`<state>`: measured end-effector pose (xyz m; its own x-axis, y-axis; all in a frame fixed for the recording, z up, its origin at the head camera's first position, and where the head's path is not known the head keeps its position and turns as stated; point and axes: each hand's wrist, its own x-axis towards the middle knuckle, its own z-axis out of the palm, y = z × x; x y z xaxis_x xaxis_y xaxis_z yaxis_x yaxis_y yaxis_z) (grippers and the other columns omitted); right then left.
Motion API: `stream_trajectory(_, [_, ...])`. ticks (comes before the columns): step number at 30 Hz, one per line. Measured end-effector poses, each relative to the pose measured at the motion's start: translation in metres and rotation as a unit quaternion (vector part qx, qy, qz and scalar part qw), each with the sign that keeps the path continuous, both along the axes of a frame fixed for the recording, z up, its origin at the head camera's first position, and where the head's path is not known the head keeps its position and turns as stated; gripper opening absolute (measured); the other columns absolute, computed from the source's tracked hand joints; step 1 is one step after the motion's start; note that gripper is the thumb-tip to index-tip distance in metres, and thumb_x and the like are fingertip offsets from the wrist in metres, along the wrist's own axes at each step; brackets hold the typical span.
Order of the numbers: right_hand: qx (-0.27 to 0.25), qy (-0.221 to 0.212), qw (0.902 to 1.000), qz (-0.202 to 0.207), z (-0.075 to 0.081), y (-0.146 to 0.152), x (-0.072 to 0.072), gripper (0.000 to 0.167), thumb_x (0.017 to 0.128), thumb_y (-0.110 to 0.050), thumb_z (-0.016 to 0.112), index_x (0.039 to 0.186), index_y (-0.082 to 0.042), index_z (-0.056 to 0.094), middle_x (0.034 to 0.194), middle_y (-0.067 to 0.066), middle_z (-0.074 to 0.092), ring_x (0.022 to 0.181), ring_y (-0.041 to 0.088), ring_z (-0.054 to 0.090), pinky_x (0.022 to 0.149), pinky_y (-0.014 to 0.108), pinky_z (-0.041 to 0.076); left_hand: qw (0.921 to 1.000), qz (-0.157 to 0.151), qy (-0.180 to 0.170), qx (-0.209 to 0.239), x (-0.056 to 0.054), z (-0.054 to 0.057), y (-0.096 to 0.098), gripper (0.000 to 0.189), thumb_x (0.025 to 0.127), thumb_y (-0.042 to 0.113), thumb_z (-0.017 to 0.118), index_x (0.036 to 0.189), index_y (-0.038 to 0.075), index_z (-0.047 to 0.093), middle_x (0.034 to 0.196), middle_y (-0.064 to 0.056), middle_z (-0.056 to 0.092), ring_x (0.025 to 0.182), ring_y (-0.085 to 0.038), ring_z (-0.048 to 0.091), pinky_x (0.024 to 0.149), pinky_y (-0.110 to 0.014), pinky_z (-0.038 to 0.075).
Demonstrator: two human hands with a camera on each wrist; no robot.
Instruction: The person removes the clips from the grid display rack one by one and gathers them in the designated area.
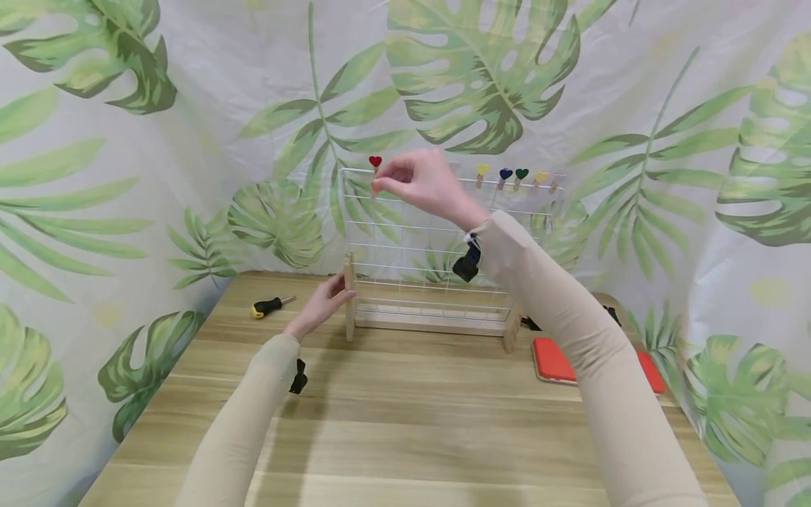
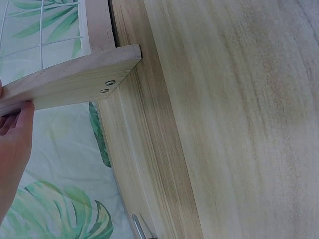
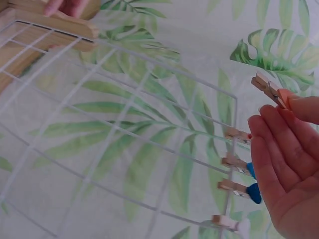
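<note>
Right hand (image 3: 289, 164), on my feed, pinches 1 wooden clothespin (image 3: 269, 90), apart from the wire rack (image 1: 431, 324) and near its upper left corner, by the red heart clip (image 1: 376, 162); left hand (image 1: 324, 301) grips the rack's left wooden post (image 1: 350, 299).

Clip (image 3: 266, 88): pale wood, orange at the pinched end.
Grid (image 3: 115, 126): white.
Stand (image 1: 431, 324): pale wood tone.
Red heart (image 1: 375, 161); yellow heart (image 1: 483, 169); dark blue heart (image 1: 505, 173); dark green heart (image 1: 522, 173).
Screwdriver (image 1: 267, 308): black and yellow handle, grey shaft.
Table (image 1: 380, 422): light brown, streaked wood grain.
Case (image 1: 553, 359): bright orange-red, pale edge.
Sleeves (image 1: 234, 422): plain beige.
Wrist cameras (image 1: 467, 265): black.
Backdrop (image 1: 209, 155): white, leaf pattern in light and dark green, faint yellow patches.
</note>
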<state>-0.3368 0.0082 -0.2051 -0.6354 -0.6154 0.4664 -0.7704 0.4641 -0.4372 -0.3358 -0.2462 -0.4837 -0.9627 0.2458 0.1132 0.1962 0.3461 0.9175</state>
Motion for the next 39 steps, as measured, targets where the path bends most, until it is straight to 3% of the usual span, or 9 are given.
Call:
stream_trajectory(7, [0.021, -0.038, 0.9991, 0.004, -0.04, 0.008, 0.007, 0.019, 0.095, -0.028, 0.069, 0.101, -0.013, 0.078, 0.095, 0.006, 0.079, 0.073, 0.013, 0.07, 0.065, 0.019, 0.05, 0.9998, -0.007, 0.003, 0.016, -0.003, -0.003, 0.0, 0.067, 0.104, 0.017, 0.052, 0.157, -0.003, 0.016, 0.156, -0.03, 0.033, 0.146, -0.043, 0.034, 0.119, -0.056, 0.032])
stream_trajectory(13, [0.03, -0.078, 0.9965, 0.011, -0.089, 0.012, 0.013, 0.017, 0.094, -0.026, 0.069, 0.097, -0.013, 0.079, 0.088, 0.003, 0.078, 0.059, 0.007, 0.056, 0.054, 0.017, 0.04, 0.9997, -0.011, 0.002, 0.022, -0.003, -0.003, 0.0, 0.067, 0.104, 0.016, 0.052, 0.158, -0.002, 0.016, 0.156, -0.03, 0.033, 0.146, -0.043, 0.034, 0.119, -0.056, 0.031])
stream_trajectory(26, [0.04, -0.163, 0.9854, 0.029, -0.187, 0.012, 0.019, 0.017, 0.096, -0.024, 0.068, 0.096, -0.012, 0.079, 0.087, 0.006, 0.078, 0.053, 0.004, 0.041, 0.051, 0.016, 0.033, 1.0, -0.002, 0.004, 0.0, -0.001, -0.001, 0.001, 0.066, 0.105, 0.015, 0.05, 0.157, -0.004, 0.014, 0.157, -0.031, 0.031, 0.146, -0.044, 0.032, 0.119, -0.056, 0.032])
stream_trajectory(35, [0.061, -0.191, 0.9793, 0.024, -0.253, 0.008, 0.025, 0.016, 0.095, -0.024, 0.068, 0.096, -0.011, 0.079, 0.091, 0.006, 0.078, 0.063, 0.001, 0.051, 0.058, 0.015, 0.039, 0.9999, -0.007, -0.002, 0.008, 0.001, 0.001, 0.0, 0.067, 0.105, 0.015, 0.049, 0.158, -0.003, 0.012, 0.158, -0.031, 0.029, 0.146, -0.045, 0.031, 0.12, -0.057, 0.031])
stream_trajectory(39, [0.061, -0.216, 0.9741, 0.03, -0.275, 0.006, 0.027, 0.015, 0.095, -0.021, 0.068, 0.095, -0.01, 0.078, 0.091, 0.006, 0.077, 0.067, 0.0, 0.055, 0.062, 0.015, 0.044, 0.9996, -0.014, -0.017, 0.014, 0.007, 0.013, 0.003, 0.065, 0.105, 0.012, 0.048, 0.157, -0.006, 0.012, 0.157, -0.033, 0.027, 0.147, -0.046, 0.029, 0.12, -0.058, 0.03])
